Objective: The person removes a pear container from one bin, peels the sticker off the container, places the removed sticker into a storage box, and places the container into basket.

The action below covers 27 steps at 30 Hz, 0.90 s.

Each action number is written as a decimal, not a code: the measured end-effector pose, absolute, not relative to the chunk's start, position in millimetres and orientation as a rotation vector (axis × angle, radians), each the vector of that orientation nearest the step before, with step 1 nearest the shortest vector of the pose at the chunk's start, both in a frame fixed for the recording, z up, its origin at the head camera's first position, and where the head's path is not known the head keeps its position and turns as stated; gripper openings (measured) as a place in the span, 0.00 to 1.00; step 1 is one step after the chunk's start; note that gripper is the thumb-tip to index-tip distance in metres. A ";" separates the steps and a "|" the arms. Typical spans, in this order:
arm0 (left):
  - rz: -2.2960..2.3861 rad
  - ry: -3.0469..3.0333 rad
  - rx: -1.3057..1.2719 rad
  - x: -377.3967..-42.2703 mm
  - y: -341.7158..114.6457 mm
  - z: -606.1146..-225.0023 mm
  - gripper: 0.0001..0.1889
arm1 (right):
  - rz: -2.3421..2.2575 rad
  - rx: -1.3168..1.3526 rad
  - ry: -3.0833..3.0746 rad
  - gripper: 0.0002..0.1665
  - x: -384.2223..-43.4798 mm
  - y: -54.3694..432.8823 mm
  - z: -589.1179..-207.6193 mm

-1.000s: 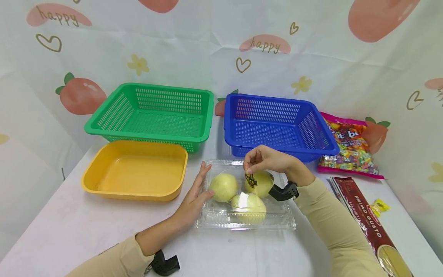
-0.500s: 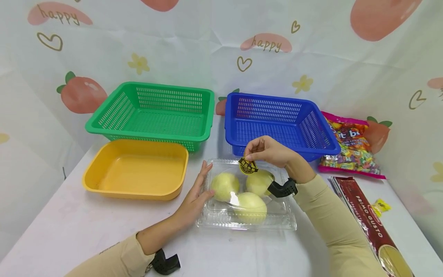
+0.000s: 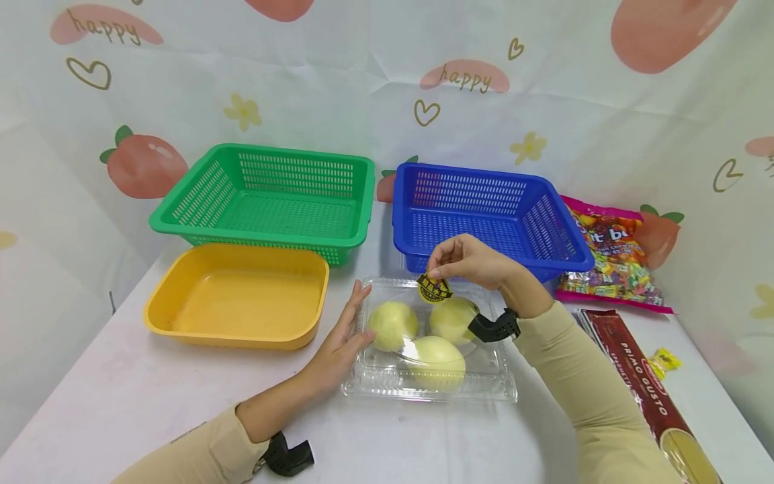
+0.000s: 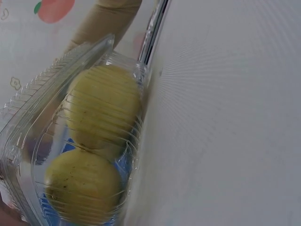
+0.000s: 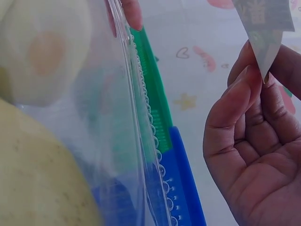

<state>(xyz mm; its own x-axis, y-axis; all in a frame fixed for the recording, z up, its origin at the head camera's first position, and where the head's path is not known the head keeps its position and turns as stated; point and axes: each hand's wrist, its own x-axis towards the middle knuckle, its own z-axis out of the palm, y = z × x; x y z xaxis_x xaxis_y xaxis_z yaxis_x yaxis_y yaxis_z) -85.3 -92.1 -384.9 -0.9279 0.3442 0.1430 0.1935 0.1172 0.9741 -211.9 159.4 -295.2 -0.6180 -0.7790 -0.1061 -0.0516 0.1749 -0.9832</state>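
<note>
A clear plastic clamshell box [image 3: 375, 386] holds three round pale yellow-green fruits [image 3: 435, 363], of a kind I cannot tell for sure. My left hand [image 3: 338, 346] rests against the box's left side with its fingers stretched along the edge. Above the box's back part, my right hand [image 3: 474, 262] pinches a black and gold sticker [image 3: 434, 289] between thumb and forefinger. The right wrist view shows the sticker's pale back [image 5: 268, 52], lifted apart from the lid. Two of the fruits [image 4: 103, 106] appear through the ribbed wall in the left wrist view.
Behind the box stand a green basket [image 3: 363, 202] and a blue basket [image 3: 492, 262]. A yellow basin [image 3: 242, 336] is at left. On the right lie a candy bag [image 3: 611, 252], a spaghetti pack [image 3: 635, 376] and a small yellow-wrapped candy [image 3: 664, 361].
My right hand has moved up and back from the lid, and the sticker has come away with it. The left hand stays against the box.
</note>
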 end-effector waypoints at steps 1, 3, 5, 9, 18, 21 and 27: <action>1.932 2.259 0.549 -85.2 -92.2 -384.6 0.34 | -1.495 -0.773 1.837 0.08 -212.0 159.2 -295.0; 1.923 2.261 0.548 -85.4 -92.7 -383.8 0.35 | -1.496 -0.757 1.844 0.09 -212.2 158.6 -294.2; 1.907 2.274 0.539 -85.8 -93.5 -382.9 0.35 | -1.498 -0.743 1.847 0.09 -212.2 157.4 -292.9; 1.872 2.302 0.517 -86.9 -94.9 -379.5 0.34 | -1.500 -0.713 1.854 0.09 -212.2 154.0 -288.1; 1.891 2.325 0.515 -89.9 -102.1 -365.7 0.31 | -1.481 -0.686 1.884 0.08 -218.2 141.3 -279.0; 1.951 2.291 0.562 -91.6 -105.6 -360.1 0.30 | -1.462 -0.668 1.887 0.08 -220.3 135.5 -277.5; 1.998 2.263 0.580 -94.5 -116.1 -346.7 0.28 | -1.455 -0.647 1.879 0.08 -224.2 125.9 -276.6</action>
<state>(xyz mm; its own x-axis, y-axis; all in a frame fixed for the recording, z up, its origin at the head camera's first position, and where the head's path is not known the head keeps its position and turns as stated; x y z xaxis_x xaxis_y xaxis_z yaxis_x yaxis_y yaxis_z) -94.5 -116.1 -346.7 -0.9266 0.3213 0.1954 0.2336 0.0846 0.9686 -224.2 125.9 -276.6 -0.6556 -0.7274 -0.2027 0.0145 0.2562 -0.9665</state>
